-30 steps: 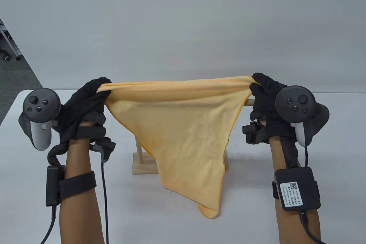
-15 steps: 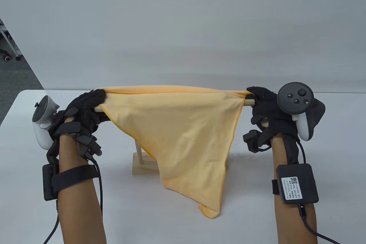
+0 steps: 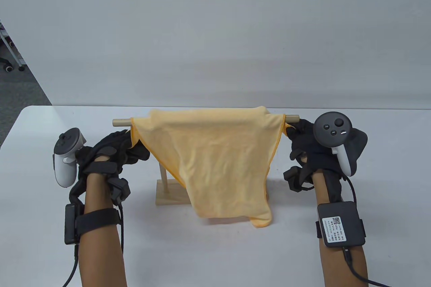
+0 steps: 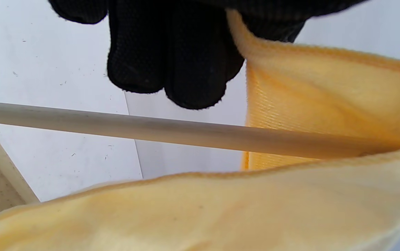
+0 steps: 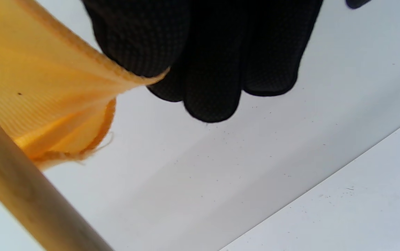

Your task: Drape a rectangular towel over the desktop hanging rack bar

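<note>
A yellow-orange towel (image 3: 212,159) hangs over the wooden bar (image 3: 121,122) of the small desktop rack, whose base (image 3: 168,196) stands on the white table. Most of the cloth falls on the near side, almost down to the table. My left hand (image 3: 129,148) is below the bar's left end and pinches the towel's left edge; in the left wrist view the cloth (image 4: 325,115) runs out from under my fingers (image 4: 186,69) and over the bar (image 4: 151,129). My right hand (image 3: 296,132) pinches the towel's right corner (image 5: 29,76) just under the bar's right end (image 5: 22,202).
The white table (image 3: 215,260) reaches to a plain grey wall behind. Its left edge borders a floor area with chair wheels (image 3: 8,66). Cables trail from both wrists toward the near edge.
Both hands have come down and toward me with the towel's ends. The towel's top edge has gone from stretched above the bar to lying over it, and the cloth has sagged narrower.
</note>
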### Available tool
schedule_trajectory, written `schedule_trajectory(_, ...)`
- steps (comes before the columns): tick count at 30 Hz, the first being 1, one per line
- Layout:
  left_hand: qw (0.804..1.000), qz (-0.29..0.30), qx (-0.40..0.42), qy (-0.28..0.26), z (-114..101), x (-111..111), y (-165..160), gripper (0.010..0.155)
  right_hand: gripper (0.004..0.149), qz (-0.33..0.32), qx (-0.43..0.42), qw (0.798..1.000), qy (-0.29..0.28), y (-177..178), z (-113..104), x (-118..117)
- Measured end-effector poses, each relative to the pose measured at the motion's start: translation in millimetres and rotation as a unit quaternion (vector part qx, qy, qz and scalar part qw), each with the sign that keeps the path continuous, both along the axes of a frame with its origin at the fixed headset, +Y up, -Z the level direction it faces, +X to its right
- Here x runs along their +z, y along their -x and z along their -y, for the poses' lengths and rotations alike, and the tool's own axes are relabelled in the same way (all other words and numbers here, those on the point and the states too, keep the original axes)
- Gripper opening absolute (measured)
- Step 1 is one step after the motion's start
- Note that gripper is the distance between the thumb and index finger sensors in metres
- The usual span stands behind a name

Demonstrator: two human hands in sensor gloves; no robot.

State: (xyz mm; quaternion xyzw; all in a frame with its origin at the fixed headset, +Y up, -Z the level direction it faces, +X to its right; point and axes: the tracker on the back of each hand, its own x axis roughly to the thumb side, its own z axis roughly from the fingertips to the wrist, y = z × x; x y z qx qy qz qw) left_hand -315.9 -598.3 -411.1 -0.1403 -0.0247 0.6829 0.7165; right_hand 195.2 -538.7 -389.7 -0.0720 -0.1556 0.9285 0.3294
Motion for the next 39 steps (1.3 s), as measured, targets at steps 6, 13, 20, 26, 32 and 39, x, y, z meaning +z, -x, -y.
schedule_trajectory(6,0.999,-0.003,-0.042,0.026,22.7,3.1,-1.5,0.042,0.036,0.007,0.024,0.999,0.02,2.0,17.5,0.9)
schedule_trajectory(13,0.998,-0.006,-0.038,0.045,47.8,7.5,-4.2,0.043,0.036,0.013,0.028,0.999,0.029,1.5,35.5,2.1)
schedule_trajectory(20,0.995,-0.011,-0.078,0.065,62.2,8.7,-9.8,0.043,0.036,0.02,0.026,0.998,0.057,-3.0,58.0,-0.6)
schedule_trajectory(26,0.99,-0.022,-0.115,0.074,71.6,9.8,-15.8,0.043,0.036,0.026,0.057,0.996,0.071,-2.4,74.4,-2.7)
schedule_trajectory(32,0.976,-0.033,-0.194,0.096,83.2,10.3,-20.6,0.043,0.036,0.03,0.11,0.99,0.082,4.5,89.8,-3.9)
schedule_trajectory(39,0.974,-0.011,-0.199,0.111,84.6,12.9,-19.8,0.047,0.037,0.01,0.13,0.986,0.106,9.7,92.8,-3.9)
